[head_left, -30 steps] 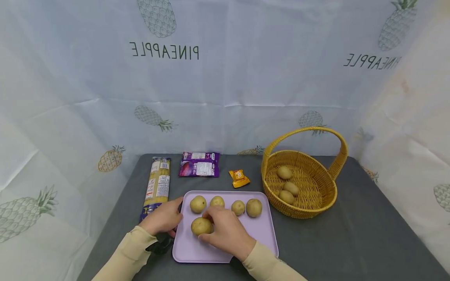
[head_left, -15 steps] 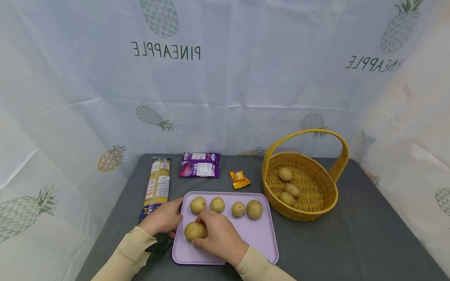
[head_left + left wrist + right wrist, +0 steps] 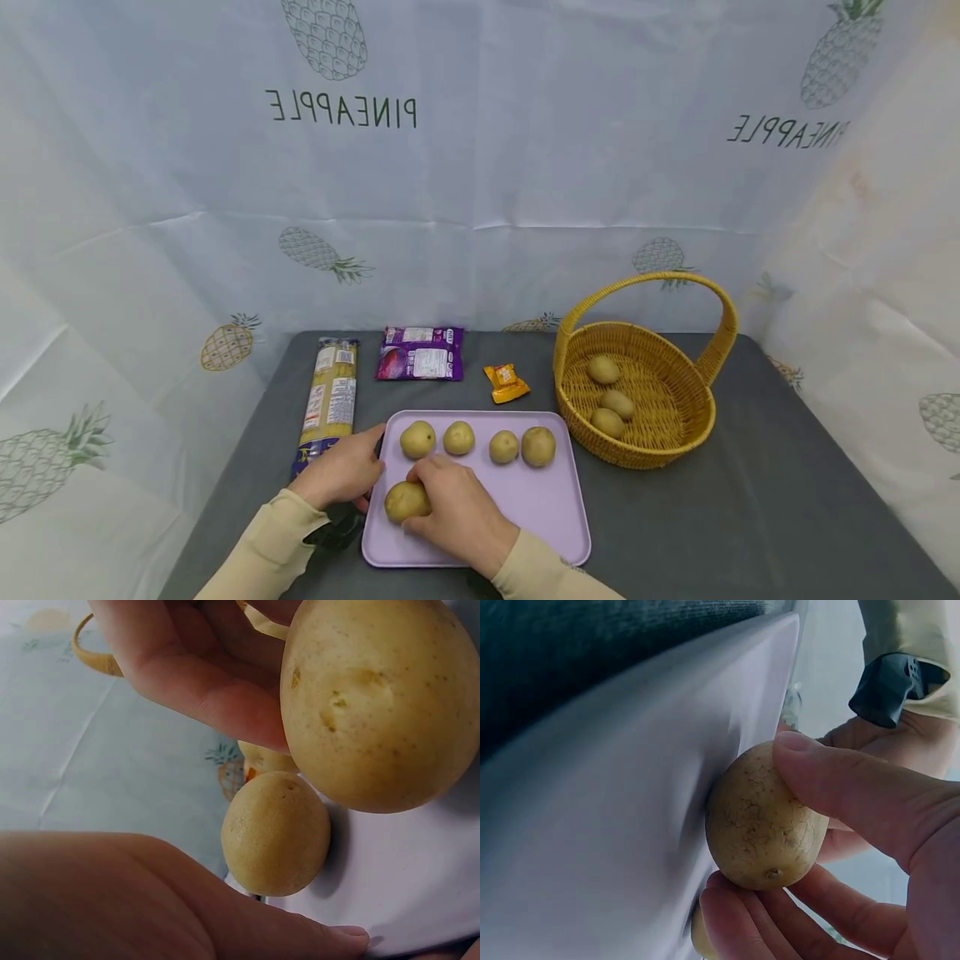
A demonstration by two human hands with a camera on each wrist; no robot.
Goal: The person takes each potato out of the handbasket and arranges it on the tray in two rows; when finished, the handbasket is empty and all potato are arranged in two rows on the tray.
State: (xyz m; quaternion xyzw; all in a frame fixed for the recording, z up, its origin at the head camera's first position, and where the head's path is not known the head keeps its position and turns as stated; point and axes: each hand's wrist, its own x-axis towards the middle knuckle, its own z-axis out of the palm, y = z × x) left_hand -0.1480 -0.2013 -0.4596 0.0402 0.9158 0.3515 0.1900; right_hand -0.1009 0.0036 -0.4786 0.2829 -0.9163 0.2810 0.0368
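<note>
My right hand (image 3: 461, 512) holds a yellow-brown potato (image 3: 405, 502) between thumb and fingers, low over the left part of a pale purple tray (image 3: 540, 517). In the right wrist view, the thumb presses one side of this potato (image 3: 761, 825) and fingertips lie on the other. At the tray's left edge, my left hand (image 3: 341, 468) grips the rim. The left wrist view has its thumb lying along the edge; most of its other fingers are hidden. Several more potatoes, such as a round potato (image 3: 538, 447), form a row along the tray's far side.
Right of the tray stands a yellow wicker basket (image 3: 678, 417) with three potatoes inside. A spaghetti pack (image 3: 330, 392) lies by the left hand. Behind the tray are a purple packet (image 3: 420, 353) and a small orange packet (image 3: 506, 383). A pineapple-printed cloth (image 3: 480, 167) hangs behind.
My right hand has carried the potato leftward across the tray, toward its left rim. The left hand stays on the tray's edge. The head view shifts slightly.
</note>
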